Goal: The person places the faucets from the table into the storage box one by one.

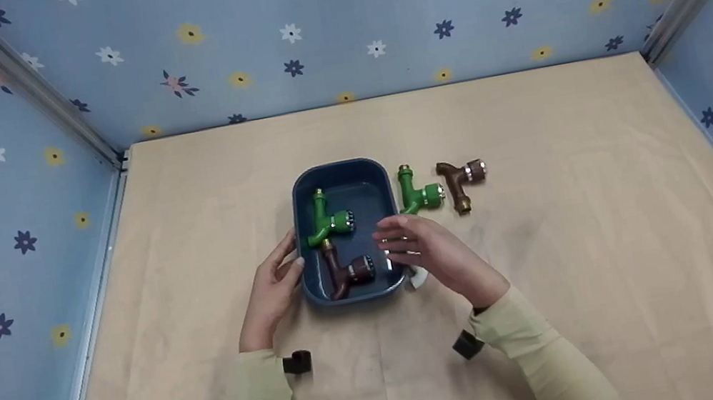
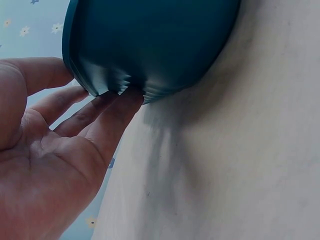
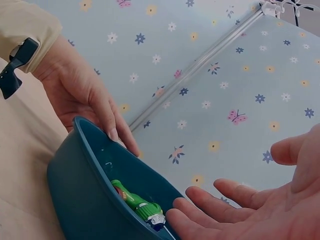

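Note:
A dark blue plastic tub [image 1: 360,298] stands in the middle of the table. Inside it lie a green tap [image 1: 324,223] and, nearer me, a dark brown tap [image 1: 337,272]. My left hand [image 1: 272,292] holds the tub's left side, thumb at the rim and fingers against the ridged outer wall in the left wrist view. Over the right rim hovers my right hand [image 1: 441,251], fingers extended and holding nothing. Just beyond it, another green tap [image 1: 410,191] lies beside the tub, its lower end near my fingers. A whitish piece [image 1: 419,278] pokes out below my right hand, mostly hidden.
Right of the outer green tap lies a brown tap [image 1: 459,186] with a brass end. The beige-covered table [image 1: 621,221] is bounded by flowered blue panels [image 1: 328,31] at the back and both sides. Black wrist mounts [image 1: 469,344] hang under both forearms.

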A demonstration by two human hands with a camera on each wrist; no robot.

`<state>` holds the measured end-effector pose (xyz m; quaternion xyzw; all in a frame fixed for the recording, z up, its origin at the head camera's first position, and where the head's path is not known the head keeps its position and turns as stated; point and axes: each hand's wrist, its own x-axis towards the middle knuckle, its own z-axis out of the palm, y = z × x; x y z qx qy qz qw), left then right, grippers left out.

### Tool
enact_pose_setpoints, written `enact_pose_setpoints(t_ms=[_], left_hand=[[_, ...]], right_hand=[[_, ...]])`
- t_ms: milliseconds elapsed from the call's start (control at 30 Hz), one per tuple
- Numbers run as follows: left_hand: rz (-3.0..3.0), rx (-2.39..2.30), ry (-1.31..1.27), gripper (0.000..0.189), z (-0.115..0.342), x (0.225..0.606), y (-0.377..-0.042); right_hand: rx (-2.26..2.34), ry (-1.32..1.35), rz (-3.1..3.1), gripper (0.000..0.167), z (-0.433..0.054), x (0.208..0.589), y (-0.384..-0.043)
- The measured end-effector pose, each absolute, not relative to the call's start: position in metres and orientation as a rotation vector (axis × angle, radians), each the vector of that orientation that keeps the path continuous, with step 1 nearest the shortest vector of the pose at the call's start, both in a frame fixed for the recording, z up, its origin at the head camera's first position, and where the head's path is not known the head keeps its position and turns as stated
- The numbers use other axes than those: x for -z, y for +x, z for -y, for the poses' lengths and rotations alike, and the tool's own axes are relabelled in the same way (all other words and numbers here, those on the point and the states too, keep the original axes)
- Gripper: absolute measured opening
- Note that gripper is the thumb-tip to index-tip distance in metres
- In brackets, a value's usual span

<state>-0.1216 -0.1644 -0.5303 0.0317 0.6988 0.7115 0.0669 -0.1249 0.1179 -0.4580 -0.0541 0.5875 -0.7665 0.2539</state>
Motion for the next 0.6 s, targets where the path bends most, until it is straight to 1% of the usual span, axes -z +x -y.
enact_pose_setpoints(t_ms=[600], left_hand=[[-2.070, -2.162, 0.112, 0.053, 0.164, 0.529, -0.120]], right_hand=[[2.182, -0.122, -1.536, 0.051, -0.138, 0.456, -0.120]])
